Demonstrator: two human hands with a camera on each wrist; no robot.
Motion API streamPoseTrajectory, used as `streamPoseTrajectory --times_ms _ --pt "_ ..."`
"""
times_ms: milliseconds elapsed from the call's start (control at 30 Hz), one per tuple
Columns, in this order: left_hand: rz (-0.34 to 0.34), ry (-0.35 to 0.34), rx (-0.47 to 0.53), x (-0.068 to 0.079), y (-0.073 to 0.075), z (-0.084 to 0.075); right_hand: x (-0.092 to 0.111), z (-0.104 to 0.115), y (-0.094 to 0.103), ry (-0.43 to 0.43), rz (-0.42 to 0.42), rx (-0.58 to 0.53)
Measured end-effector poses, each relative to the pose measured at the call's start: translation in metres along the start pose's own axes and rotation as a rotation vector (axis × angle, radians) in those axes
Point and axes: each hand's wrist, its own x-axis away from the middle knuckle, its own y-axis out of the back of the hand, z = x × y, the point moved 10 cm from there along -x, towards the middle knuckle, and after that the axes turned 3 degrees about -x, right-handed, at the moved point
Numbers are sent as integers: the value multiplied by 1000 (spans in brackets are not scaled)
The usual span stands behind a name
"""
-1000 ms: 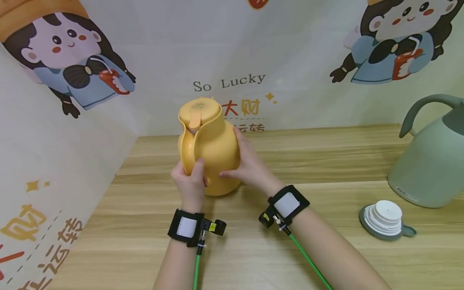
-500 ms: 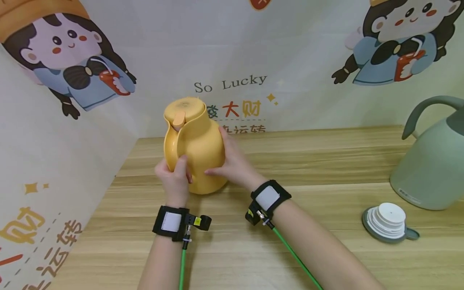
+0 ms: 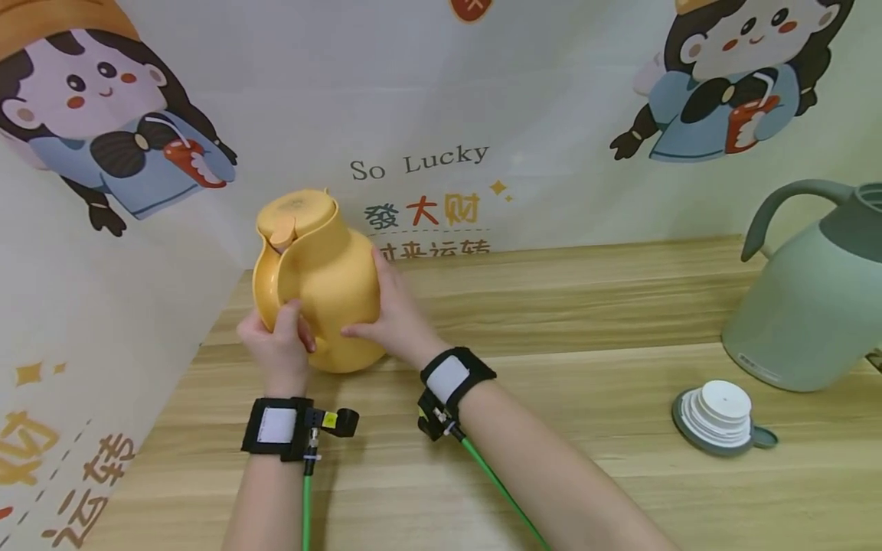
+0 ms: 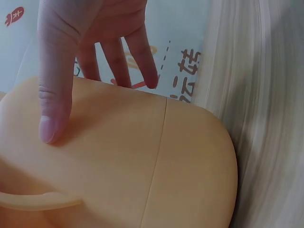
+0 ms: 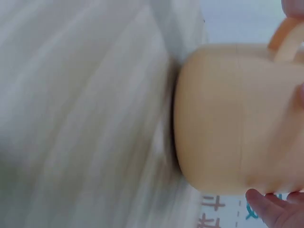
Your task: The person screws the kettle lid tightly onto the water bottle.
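A yellow thermos jug [image 3: 331, 283] stands at the left of the table, its lid [image 3: 298, 208] on and its handle [image 3: 267, 283] toward the left. My left hand [image 3: 279, 344] grips the handle, with the thumb on its near side. My right hand [image 3: 396, 317] holds the jug's right side, fingers round the far side and thumb in front. The left wrist view shows my right thumb [image 4: 54, 114] flat on the yellow body. In the right wrist view, right fingertips [image 5: 259, 199] touch the jug. Whether the base rests fully on the table I cannot tell.
A grey-green thermos jug [image 3: 806, 306] stands at the right with its top opening visible. In front of it lies a grey lid with a white stepped stopper [image 3: 720, 413] facing up. A printed cloth backdrop [image 3: 551, 191] borders the wooden table [image 3: 551, 474] behind and at left.
Both hands have moved left together with the yellow thermos jug, uncovering more of the backdrop's lettering. The view has turned slightly right. The grey-green jug and the lid have stayed put.
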Motion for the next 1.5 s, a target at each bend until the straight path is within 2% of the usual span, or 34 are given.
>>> streamPoseTrajectory --times_ms 200,467,667,833,1033,1300,1500 --pt "-27 -25 1 -6 13 -2 6 -5 -17 -113 -58 -36" --pt "-53 20 18 -14 20 0 7 -5 -22 -150 -105 -41" --pt "-65 12 6 -15 24 2 8 -8 -29 -183 -60 -76" --pt "-47 -6 -30 -15 23 2 10 -9 -32 -166 -20 -154" --pt "-54 3 -23 -14 27 2 14 -11 -42 -150 52 -172" --pt "-42 35 -39 -14 25 4 15 -13 -41 -132 60 -175" --pt "-40 28 -70 -12 22 5 16 -18 -41 -127 74 -148"
